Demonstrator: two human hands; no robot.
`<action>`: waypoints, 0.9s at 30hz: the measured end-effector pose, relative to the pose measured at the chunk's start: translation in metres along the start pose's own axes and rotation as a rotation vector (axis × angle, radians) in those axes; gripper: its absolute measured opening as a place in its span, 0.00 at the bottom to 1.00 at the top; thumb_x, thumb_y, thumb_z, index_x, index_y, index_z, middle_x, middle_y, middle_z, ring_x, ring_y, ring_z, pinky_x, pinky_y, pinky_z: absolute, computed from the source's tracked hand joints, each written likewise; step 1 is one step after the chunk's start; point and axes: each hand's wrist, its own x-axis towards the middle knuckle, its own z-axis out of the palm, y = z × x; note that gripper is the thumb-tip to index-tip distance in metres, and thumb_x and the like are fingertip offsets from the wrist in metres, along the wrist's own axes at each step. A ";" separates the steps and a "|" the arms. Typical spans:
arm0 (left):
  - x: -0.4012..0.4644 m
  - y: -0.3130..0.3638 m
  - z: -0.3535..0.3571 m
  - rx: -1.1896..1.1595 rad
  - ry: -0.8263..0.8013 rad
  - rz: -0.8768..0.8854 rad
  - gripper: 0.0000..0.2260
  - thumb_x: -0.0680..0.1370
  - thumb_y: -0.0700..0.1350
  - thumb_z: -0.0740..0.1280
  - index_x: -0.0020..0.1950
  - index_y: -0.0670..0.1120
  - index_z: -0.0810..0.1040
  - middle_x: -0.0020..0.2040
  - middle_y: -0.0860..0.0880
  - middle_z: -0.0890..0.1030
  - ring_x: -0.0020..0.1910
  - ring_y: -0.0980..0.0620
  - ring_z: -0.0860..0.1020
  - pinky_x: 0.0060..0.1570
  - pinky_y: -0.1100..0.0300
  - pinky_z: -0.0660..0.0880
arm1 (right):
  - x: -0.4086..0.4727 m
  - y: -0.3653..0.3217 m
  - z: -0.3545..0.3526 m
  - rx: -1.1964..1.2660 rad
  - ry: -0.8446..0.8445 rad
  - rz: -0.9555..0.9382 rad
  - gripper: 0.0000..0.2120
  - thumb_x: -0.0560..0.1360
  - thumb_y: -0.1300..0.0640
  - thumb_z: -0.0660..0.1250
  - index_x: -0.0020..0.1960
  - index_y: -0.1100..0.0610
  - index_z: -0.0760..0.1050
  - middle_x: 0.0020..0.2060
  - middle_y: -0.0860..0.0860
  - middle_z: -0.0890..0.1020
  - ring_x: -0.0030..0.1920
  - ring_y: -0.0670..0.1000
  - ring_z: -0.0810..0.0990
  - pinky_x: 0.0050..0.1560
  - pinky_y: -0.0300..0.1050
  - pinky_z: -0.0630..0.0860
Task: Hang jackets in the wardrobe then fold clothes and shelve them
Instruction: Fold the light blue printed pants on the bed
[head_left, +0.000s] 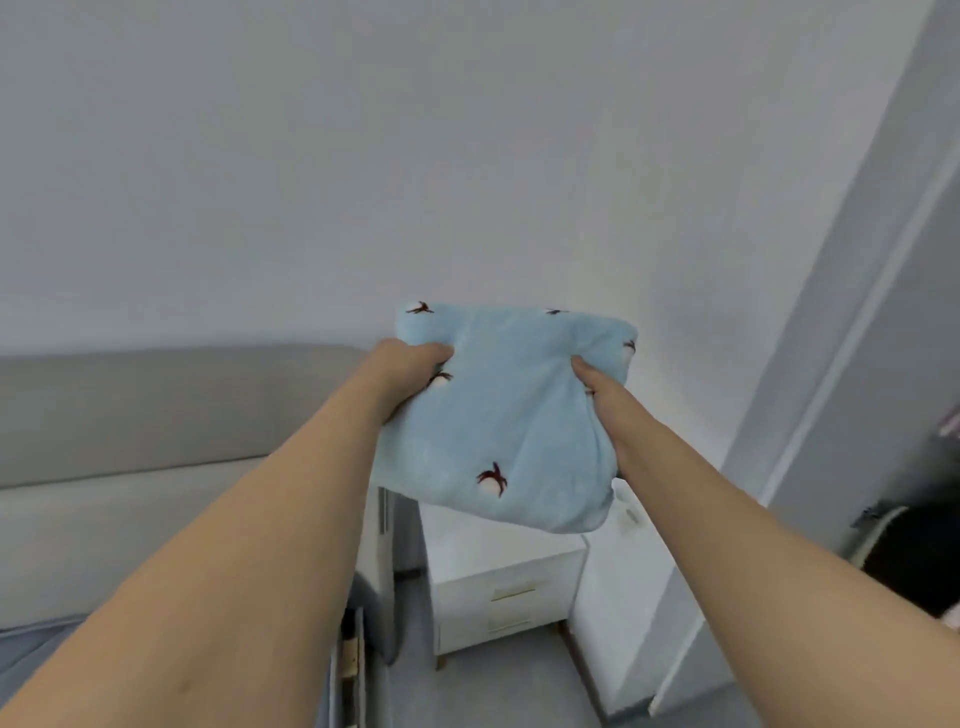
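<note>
A folded light blue fleece garment (511, 410) with small dark red and white embroidered motifs is held up in the air in front of me. My left hand (410, 371) grips its left edge, thumb on top and fingers hidden underneath. My right hand (605, 397) grips its right side, thumb pressed into the fabric and fingers hidden behind. Both arms are stretched forward. The wardrobe frame (852, 322) rises at the right, and dark clothing (919, 556) shows inside it at the right edge.
A white nightstand (498, 577) with drawers stands below the garment, against the white wall (363, 156). A grey padded headboard (156, 415) and the bed fill the lower left. Grey floor (509, 686) lies between the bed and the wardrobe.
</note>
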 end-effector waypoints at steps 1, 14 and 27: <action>-0.007 0.022 0.017 0.015 -0.010 0.043 0.22 0.72 0.59 0.70 0.55 0.42 0.74 0.46 0.47 0.80 0.45 0.46 0.80 0.45 0.53 0.77 | -0.011 -0.015 -0.022 0.002 0.038 -0.027 0.26 0.75 0.40 0.68 0.65 0.57 0.76 0.58 0.57 0.82 0.58 0.60 0.81 0.66 0.58 0.73; -0.136 0.262 0.246 0.182 -0.041 0.572 0.21 0.73 0.63 0.65 0.53 0.46 0.72 0.40 0.52 0.74 0.41 0.48 0.75 0.44 0.54 0.69 | -0.170 -0.154 -0.295 0.101 0.426 -0.354 0.23 0.77 0.34 0.60 0.52 0.52 0.79 0.43 0.51 0.85 0.42 0.51 0.84 0.37 0.41 0.78; -0.221 0.402 0.453 0.157 -0.258 0.815 0.17 0.76 0.60 0.65 0.51 0.46 0.74 0.42 0.49 0.76 0.40 0.48 0.74 0.43 0.53 0.69 | -0.251 -0.215 -0.500 0.246 0.695 -0.481 0.22 0.82 0.43 0.59 0.67 0.56 0.73 0.56 0.56 0.82 0.51 0.57 0.81 0.49 0.50 0.78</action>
